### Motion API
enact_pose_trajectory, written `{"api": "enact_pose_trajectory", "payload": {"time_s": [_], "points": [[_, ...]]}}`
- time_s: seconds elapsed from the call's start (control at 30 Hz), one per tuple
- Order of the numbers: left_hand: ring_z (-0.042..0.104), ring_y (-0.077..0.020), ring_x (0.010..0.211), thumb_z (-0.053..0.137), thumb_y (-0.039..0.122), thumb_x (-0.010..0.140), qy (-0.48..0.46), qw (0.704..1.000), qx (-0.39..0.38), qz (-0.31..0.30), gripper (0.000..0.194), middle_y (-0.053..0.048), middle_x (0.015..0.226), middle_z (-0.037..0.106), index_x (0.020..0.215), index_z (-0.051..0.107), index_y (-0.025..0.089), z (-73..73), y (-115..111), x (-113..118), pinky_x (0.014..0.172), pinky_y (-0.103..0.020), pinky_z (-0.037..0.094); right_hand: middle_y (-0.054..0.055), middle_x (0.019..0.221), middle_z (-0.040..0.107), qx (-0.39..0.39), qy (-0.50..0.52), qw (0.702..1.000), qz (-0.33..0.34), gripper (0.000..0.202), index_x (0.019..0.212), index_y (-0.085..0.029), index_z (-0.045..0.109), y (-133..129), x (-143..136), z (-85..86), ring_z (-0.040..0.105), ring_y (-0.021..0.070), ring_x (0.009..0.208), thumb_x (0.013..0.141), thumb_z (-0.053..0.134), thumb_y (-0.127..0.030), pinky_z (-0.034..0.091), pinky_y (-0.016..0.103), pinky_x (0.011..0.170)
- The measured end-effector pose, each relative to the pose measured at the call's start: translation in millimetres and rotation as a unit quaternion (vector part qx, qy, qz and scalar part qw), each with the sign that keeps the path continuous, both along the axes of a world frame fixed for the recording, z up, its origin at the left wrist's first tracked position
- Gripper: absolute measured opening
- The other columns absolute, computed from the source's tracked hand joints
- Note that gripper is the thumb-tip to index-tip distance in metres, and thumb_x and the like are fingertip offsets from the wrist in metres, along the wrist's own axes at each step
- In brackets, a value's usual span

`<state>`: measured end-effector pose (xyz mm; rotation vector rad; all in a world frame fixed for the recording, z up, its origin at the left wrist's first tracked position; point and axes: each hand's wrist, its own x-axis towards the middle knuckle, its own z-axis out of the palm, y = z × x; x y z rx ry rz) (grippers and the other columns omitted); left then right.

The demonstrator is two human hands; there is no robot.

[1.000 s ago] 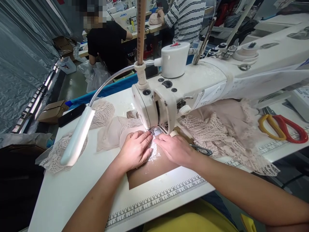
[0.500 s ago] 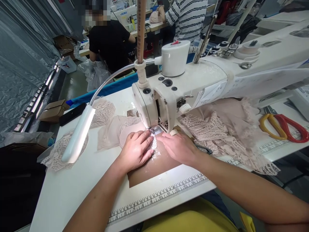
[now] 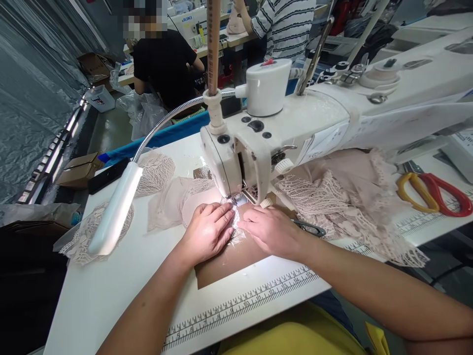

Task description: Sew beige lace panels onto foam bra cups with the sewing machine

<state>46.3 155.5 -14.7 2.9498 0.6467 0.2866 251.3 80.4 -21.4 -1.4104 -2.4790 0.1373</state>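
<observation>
Two co-workers, one in a black shirt (image 3: 162, 66) and one in a striped shirt (image 3: 290, 29), sit and stand beyond the white desk (image 3: 148, 283), which has a printed ruler (image 3: 240, 309) along its near edge. Here the main hazard, as I judge it, is the fingers: both hands work right by the presser foot (image 3: 234, 198) of the sewing machine (image 3: 236, 162), so a slip forward could bring a fingertip under the needle. Uneven pressure between the hands could skew or pucker the thin beige cup piece (image 3: 195, 203), and the loose lace pile (image 3: 332, 197) on the right could snag if it drifted inward.

That cup piece lies left of the presser foot, mostly just beyond the left hand (image 3: 210, 229), which rests over its near edge, palm down with fingers nearly together. Opposite it, the right hand (image 3: 272, 230) is half curled, fingertips low over the brown sheet (image 3: 218, 276), close to the foot. Whether either pinches fabric underneath, I cannot tell. Thread snips (image 3: 313, 229) lie just beside the right wrist.
</observation>
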Motion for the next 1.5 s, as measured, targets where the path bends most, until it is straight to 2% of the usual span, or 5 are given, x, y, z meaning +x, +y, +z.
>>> {"api": "enact_pose_trajectory", "payload": {"time_s": [0.3,0.53,0.67,1.03,1.5], "points": [[0.052,-0.027,0.105,0.045,0.032,0.092,0.009,1.0,-0.007,0.009,0.035,-0.011,0.131,0.055,0.122,0.057,0.018,5.6,-2.0,0.3,0.09,-0.044,0.04,0.004,0.079,0.06,0.031,0.035,0.999,-0.013,0.022,0.089,-0.017,0.069,-0.2,-0.7,-2.7,0.049,0.016,0.071,0.084,0.049,-0.01,0.032,0.029,0.065],[0.055,-0.0187,0.072,0.048,0.03,0.091,-0.03,0.998,-0.032,0.049,0.022,-0.007,0.077,0.061,0.088,0.064,0.015,1.7,-5.5,0.9,0.066,-0.031,0.042,0.003,0.073,0.062,0.05,0.057,0.995,-0.066,0.025,0.089,-0.017,0.07,1.4,0.4,-4.5,0.048,0.0147,0.064,0.084,0.046,-0.009,0.033,0.029,0.063],[0.052,-0.0161,0.064,0.044,0.024,0.092,-0.045,0.997,-0.032,0.062,0.024,-0.004,0.07,0.058,0.077,0.06,0.016,-1.3,-7.4,4.1,0.06,-0.028,0.04,0.002,0.075,0.064,0.054,0.067,0.994,-0.066,0.025,0.087,-0.017,0.07,1.0,0.3,-5.1,0.05,0.015,0.066,0.083,0.046,-0.009,0.035,0.029,0.065],[0.051,-0.0138,0.062,0.046,0.022,0.087,-0.086,0.967,-0.204,0.13,0.025,0.0,0.062,0.052,0.063,0.052,0.018,11.5,-5.9,6.2,0.061,-0.026,0.041,0.003,0.076,0.058,0.008,0.036,0.999,0.023,0.022,0.092,-0.017,0.066,-0.7,-3.1,0.2,0.047,0.0163,0.072,0.085,0.046,-0.012,0.032,0.028,0.065],[0.057,-0.0175,0.081,0.051,0.028,0.09,-0.095,0.987,-0.13,0.009,0.024,-0.006,0.089,0.065,0.106,0.068,0.023,-3.4,-6.4,-8.2,0.075,-0.033,0.042,0.004,0.079,0.055,-0.027,-0.015,0.998,0.054,0.023,0.088,-0.016,0.062,-5.9,-4.4,3.7,0.043,0.0163,0.07,0.093,0.039,-0.02,0.03,0.029,0.066]]}}
